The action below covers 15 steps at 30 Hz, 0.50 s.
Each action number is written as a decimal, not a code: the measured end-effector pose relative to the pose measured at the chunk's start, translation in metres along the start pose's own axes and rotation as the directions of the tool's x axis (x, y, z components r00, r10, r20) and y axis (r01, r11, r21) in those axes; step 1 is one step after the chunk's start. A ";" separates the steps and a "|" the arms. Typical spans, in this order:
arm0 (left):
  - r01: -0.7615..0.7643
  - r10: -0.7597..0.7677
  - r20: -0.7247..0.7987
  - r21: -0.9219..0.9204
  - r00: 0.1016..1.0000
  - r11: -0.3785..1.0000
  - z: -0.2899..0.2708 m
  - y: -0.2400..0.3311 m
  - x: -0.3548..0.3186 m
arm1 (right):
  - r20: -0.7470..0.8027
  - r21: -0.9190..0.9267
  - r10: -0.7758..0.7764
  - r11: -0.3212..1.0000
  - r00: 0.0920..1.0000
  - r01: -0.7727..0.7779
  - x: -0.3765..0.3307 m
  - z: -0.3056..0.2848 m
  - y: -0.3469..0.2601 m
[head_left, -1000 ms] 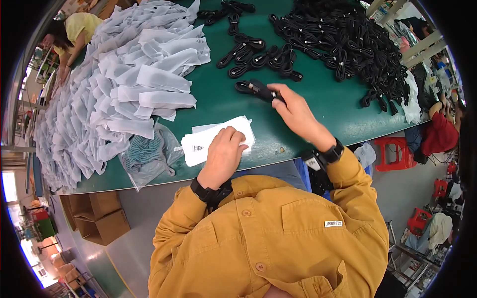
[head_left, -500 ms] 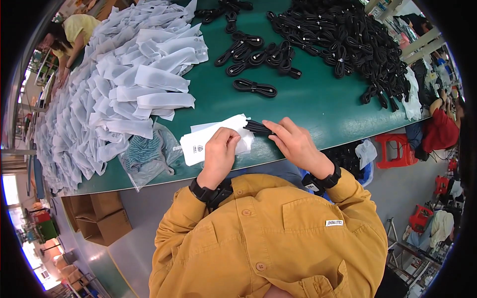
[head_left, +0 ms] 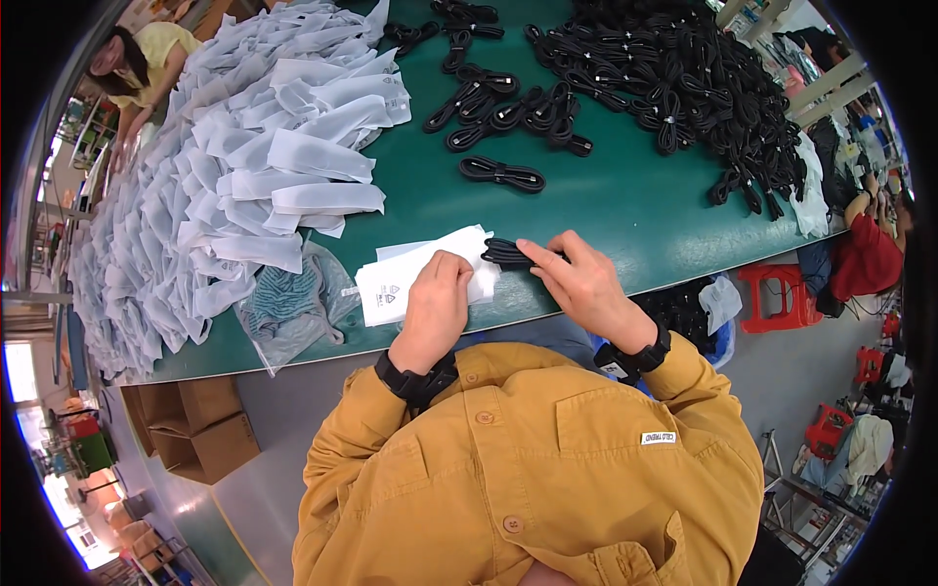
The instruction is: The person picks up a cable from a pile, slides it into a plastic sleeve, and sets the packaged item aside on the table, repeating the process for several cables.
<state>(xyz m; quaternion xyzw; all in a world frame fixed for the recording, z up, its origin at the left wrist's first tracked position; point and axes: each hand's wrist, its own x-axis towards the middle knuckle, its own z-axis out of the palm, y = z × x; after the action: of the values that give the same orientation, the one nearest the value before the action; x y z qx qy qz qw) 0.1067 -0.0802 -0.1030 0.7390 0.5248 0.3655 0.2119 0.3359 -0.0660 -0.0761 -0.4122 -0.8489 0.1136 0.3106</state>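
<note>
Right fingers [head_left: 543,256] brought cable [head_left: 502,252] to pouches [head_left: 383,293].

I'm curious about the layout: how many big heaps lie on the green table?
2: whitish pouches at the left, black cable bundles at the upper right. Small cable groups between them aren't counted; more may be hidden.

Pouches [head_left: 318,156] left, cables [head_left: 674,83] right

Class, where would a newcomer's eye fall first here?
A huge heap of pale pouches fills the left of the table, a dense pile of black cables its far right. Between them, lower down, the right hand holds a cable bundle by white bags under the left hand.
</note>
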 end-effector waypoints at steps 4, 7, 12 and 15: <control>0.098 -0.101 -0.023 -0.118 0.995 0.988 0.000 0.001 0.000 | 0.007 -0.011 -0.114 0.993 0.993 0.114 0.003 -0.001 -0.003; 0.083 -0.094 -0.052 -0.181 0.994 0.980 -0.002 0.005 0.001 | 0.063 -0.013 -0.163 0.986 0.985 0.164 0.003 -0.001 -0.002; -0.050 0.041 -0.064 -0.139 0.997 0.989 -0.005 0.004 0.002 | 0.066 0.094 0.041 0.994 0.997 -0.047 -0.001 0.005 0.000; -0.028 0.024 -0.042 -0.115 0.999 0.993 -0.002 0.000 -0.001 | 0.019 0.083 0.086 0.993 0.996 -0.088 -0.001 0.004 -0.003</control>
<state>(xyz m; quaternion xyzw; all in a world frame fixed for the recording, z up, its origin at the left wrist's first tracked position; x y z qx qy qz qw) 0.1048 -0.0808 -0.1017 0.7247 0.4972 0.4128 0.2391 0.3319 -0.0685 -0.0787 -0.4346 -0.8270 0.1655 0.3159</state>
